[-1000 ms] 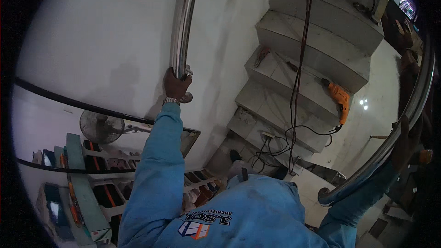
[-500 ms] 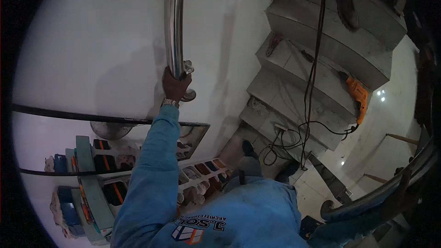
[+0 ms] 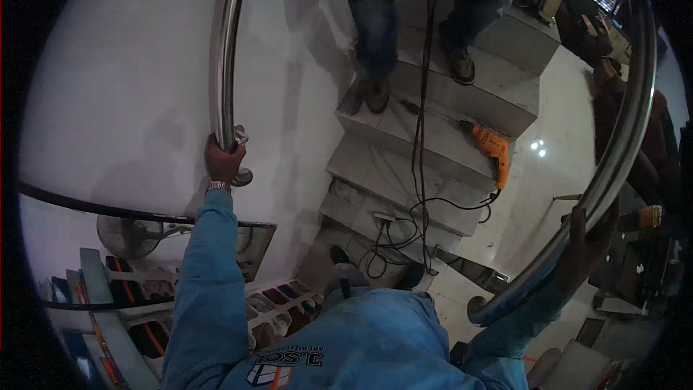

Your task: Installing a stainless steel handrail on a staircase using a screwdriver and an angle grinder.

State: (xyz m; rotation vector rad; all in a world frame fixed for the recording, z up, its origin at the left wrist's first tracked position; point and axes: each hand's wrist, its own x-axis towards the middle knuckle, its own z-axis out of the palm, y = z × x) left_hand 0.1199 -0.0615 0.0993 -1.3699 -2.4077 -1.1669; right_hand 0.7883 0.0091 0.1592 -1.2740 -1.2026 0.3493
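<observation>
The person's left hand (image 3: 222, 160) is clenched around the lower end of a polished steel handrail (image 3: 225, 50) on the white wall (image 3: 108, 87), the grip sitting just above the round wall bracket (image 3: 242, 175), which lies directly below and slightly right of the fingers. From this grip the rail's long axis runs almost straight up and away, bending slightly rightward near the top of the view. The right hand (image 3: 588, 235) closes over a second, curved steel rail (image 3: 613, 166) on the other side of the stairs; that rail sweeps up from its rounded end (image 3: 478, 310), below and left of the grip, toward the upper right. How firmly the right fingers wrap it cannot be told, since the hand is dark and near the rim. The left hand is the nearer one to the wall rail and its bracket. Between the two grips, stone steps (image 3: 404, 173) carry an orange power drill (image 3: 491, 150) and a black cable (image 3: 422, 101), well apart from either hand; another person's legs (image 3: 375, 29) stand on the upper steps. Compared with a moment earlier, the left hand keeps the same hold on the rail end, while the view has tilted so that the legs above and the right hand on the curved rail now show clearly.
</observation>
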